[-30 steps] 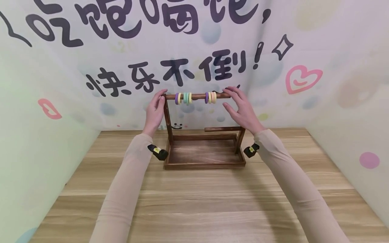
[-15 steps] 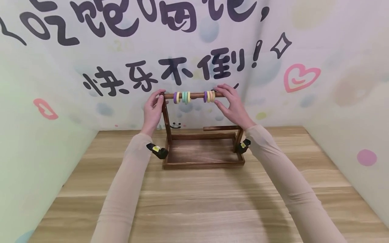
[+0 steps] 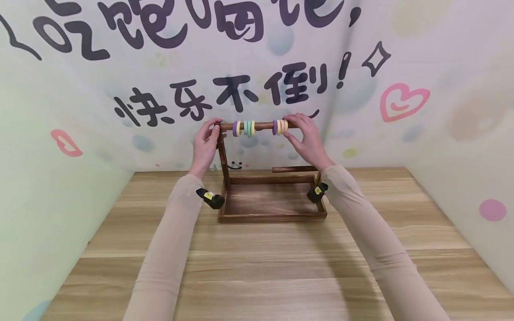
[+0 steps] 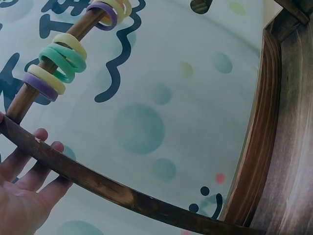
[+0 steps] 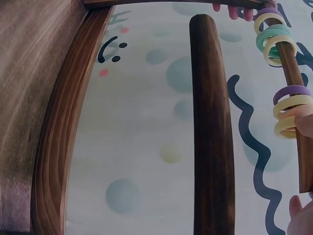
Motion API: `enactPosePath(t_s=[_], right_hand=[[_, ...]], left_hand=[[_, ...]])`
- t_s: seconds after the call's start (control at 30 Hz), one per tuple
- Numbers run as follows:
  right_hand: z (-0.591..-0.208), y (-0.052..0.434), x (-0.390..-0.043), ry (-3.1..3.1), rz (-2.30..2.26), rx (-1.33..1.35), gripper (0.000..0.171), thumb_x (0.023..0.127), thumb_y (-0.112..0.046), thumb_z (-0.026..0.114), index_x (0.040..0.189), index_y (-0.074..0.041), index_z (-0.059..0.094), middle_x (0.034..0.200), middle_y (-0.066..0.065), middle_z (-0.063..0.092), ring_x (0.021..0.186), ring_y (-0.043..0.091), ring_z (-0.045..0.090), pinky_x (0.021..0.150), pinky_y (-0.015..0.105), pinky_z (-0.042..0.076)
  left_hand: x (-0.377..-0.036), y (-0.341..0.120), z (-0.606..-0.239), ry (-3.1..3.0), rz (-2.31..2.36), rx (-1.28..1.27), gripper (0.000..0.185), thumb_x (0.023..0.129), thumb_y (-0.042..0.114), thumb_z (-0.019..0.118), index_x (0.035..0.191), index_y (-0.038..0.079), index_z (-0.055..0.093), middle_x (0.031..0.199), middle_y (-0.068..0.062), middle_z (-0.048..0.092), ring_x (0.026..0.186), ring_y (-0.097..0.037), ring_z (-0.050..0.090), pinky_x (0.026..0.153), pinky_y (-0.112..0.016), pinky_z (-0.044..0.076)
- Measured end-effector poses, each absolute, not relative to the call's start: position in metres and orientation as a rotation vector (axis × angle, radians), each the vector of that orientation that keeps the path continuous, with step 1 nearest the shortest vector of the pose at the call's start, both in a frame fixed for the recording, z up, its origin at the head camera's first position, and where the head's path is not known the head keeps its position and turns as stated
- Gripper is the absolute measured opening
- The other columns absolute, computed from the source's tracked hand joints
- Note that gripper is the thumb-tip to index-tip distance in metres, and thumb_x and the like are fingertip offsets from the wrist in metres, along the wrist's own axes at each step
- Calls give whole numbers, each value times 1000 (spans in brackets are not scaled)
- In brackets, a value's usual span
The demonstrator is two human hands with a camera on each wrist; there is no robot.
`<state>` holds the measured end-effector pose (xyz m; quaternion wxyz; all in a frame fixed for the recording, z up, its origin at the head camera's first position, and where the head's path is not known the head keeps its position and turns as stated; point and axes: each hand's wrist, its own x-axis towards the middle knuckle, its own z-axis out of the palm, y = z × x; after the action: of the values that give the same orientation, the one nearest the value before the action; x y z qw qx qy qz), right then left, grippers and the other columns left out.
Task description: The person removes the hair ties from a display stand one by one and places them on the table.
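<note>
A dark wooden rack [image 3: 222, 158] has a top rod [image 3: 263, 126] strung with coloured rings. My left hand [image 3: 206, 145] grips the upper end of the left post; in the left wrist view its fingers [image 4: 36, 171] pass behind the post [image 4: 112, 188]. On the rod's left part hang purple, cream and green rings [image 3: 247, 129]. Farther right hangs a second group, a purple ring [image 3: 275, 128] with cream and peach rings beside it. My right hand [image 3: 307, 136] pinches the outermost cream ring [image 5: 285, 128] at the rod's free right end, thumb against it.
The rack's base is a shallow wooden tray [image 3: 273, 218] on the wood-grain table [image 3: 257, 267]. A lower rod [image 3: 293, 169] extends leftward from a short right post. Behind stands a printed wall sheet [image 3: 132, 40], with side walls left and right.
My right hand has moved left along the rod, from its free end to the right group of rings, and its fingers have closed on the outer ring. My left hand stays on the post.
</note>
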<state>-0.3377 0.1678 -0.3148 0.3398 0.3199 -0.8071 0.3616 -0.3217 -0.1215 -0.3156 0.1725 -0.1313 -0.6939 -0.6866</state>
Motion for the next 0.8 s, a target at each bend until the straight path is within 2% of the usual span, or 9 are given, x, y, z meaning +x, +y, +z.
enactPosePath(t_s=[0.2, 0.43, 0.67, 0.8], right_hand=[[-316, 167, -341, -2105, 983, 796, 39, 85, -3, 73, 122, 3, 61, 121, 17, 61, 118, 32, 47, 107, 42, 26], [-314, 165, -340, -2133, 1022, 772, 40, 86, -6, 74, 123, 2, 60, 120, 16, 62, 115, 31, 48, 105, 41, 27], [-314, 165, -339, -2138, 1086, 755, 38, 85, -5, 74, 121, 3, 62, 114, 16, 64, 110, 31, 47, 98, 40, 29], [-312, 165, -338, -2137, 1095, 755, 39, 86, -4, 73, 122, 4, 62, 113, 18, 64, 110, 32, 48, 98, 41, 31]], left_hand=[[-306, -119, -303, -2026, -1897, -372, 31, 104, 11, 45, 131, -1, 52, 117, -24, 61, 109, -43, 58, 92, -40, 49], [-328, -124, -320, -1998, -1924, -384, 30, 103, 17, 47, 130, 7, 55, 115, -22, 62, 106, -39, 61, 92, -37, 49], [-329, -124, -323, -2020, -1880, -367, 28, 103, 21, 48, 127, 10, 58, 109, -18, 66, 101, -28, 65, 87, -36, 50], [-329, -125, -323, -2029, -1870, -364, 27, 103, 21, 48, 127, 12, 58, 108, -16, 66, 100, -26, 64, 86, -36, 51]])
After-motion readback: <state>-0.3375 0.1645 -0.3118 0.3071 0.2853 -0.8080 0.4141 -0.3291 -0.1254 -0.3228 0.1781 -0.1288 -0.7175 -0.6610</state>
